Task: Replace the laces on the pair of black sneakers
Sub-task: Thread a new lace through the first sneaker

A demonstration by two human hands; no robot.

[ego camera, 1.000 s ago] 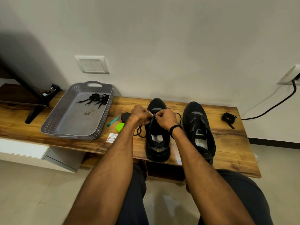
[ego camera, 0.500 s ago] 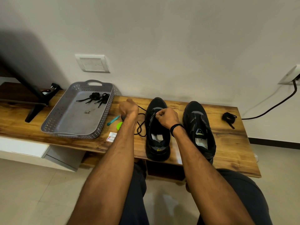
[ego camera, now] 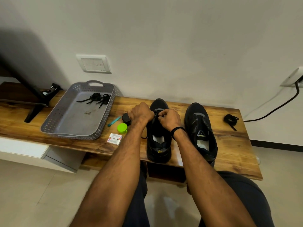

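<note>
left hand [ego camera: 141, 113] and right hand [ego camera: 168, 119] meeting over left sneaker [ego camera: 159, 145] forefoot, fingers of both curled, pinching black lace [ego camera: 155, 116], left hand back in from its outward pull

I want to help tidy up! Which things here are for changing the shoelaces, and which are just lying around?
For the job:
left hand and right hand, both pinching the lace; laced sneaker; second sneaker; coiled lace; spare laces in the grey basket.

Just lying about:
green cap; teal pen; two small boxes; wall switch; cable.
</note>
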